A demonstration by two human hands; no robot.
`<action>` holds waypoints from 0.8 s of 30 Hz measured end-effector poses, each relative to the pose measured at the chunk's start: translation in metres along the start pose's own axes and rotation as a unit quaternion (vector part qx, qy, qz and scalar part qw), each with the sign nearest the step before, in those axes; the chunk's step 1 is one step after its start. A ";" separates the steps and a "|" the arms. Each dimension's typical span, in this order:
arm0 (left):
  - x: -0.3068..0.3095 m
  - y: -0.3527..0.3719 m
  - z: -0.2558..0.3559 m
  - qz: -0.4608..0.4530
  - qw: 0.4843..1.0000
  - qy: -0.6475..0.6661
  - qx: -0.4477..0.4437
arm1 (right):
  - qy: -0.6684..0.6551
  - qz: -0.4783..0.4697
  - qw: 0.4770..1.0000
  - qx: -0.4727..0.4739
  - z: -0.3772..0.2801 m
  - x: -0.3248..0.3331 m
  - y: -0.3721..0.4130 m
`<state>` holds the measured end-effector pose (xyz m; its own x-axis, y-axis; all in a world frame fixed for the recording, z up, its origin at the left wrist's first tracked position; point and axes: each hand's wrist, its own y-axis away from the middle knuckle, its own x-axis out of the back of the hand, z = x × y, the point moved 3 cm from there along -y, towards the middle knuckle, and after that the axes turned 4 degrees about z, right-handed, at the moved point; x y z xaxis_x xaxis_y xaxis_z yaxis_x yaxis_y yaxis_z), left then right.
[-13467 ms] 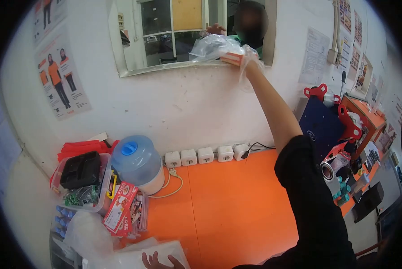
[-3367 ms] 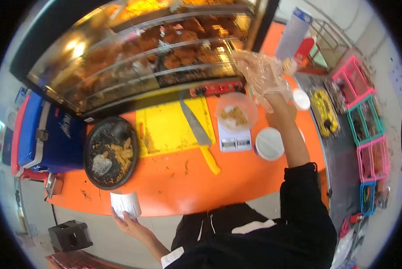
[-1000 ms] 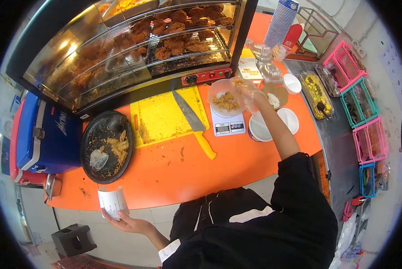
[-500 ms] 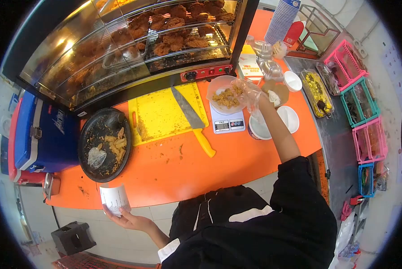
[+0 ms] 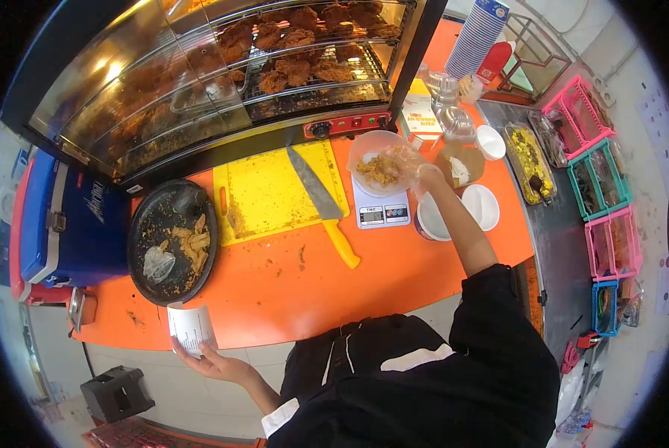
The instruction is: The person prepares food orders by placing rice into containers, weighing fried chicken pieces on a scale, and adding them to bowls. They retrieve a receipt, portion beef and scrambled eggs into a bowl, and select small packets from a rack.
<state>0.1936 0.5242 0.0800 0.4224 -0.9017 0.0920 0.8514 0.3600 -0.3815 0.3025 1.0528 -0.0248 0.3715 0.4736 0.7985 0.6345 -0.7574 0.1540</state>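
My left hand (image 5: pixel 213 366) holds a curled, printed paper slip (image 5: pixel 190 328) between thumb and fingers, near the table's front edge. My right hand (image 5: pixel 418 170), in a clear plastic glove, reaches in over the right rim of a translucent plastic bowl (image 5: pixel 364 144). Shredded fried pieces (image 5: pixel 379 169) lie in the bowl, touching or close to the gloved fingers. Blur and the glove hide how far those fingers are closed. Beneath the bowl is a white digital kitchen scale (image 5: pixel 383 215), its display too small to read.
A yellow cutting board (image 5: pixel 263 198) bears a yellow-handled knife (image 5: pixel 327 211). Left of it sits a round black tray (image 5: pixel 144 287) with scraps. A heated glass cabinet (image 5: pixel 275 128) holds fried chicken. White bowls (image 5: pixel 481 207), stacked cups (image 5: pixel 478 37) and a blue cooler box (image 5: pixel 88 224) flank the work area.
My right hand has shifted slightly down and left, closer over the shredded pieces in the bowl. My left hand keeps the paper slip in nearly the same place. The view has tilted slightly.
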 end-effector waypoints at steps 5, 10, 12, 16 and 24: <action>-0.003 -0.001 -0.003 0.002 1.000 -0.008 0.005 | -0.118 -0.006 0.993 -0.021 -0.014 0.002 -0.008; -0.007 0.001 -0.001 -0.002 1.000 -0.029 0.004 | -0.192 -0.010 0.981 -0.039 -0.020 -0.003 -0.007; -0.008 0.002 0.000 -0.006 1.000 -0.007 0.016 | -0.218 -0.011 0.975 -0.046 -0.020 -0.005 -0.009; -0.007 0.001 -0.003 -0.007 1.000 -0.011 0.002 | -0.277 -0.007 0.959 -0.052 -0.017 -0.007 -0.015; -0.004 0.003 -0.007 -0.006 1.000 0.010 0.015 | -0.301 -0.012 0.952 -0.049 -0.065 0.031 0.036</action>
<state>0.1927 0.5273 0.0722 0.4058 -0.9105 0.0789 0.8659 0.3554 -0.3521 0.2928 1.0115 0.0430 0.6966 0.6416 0.3211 0.5932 -0.7668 0.2453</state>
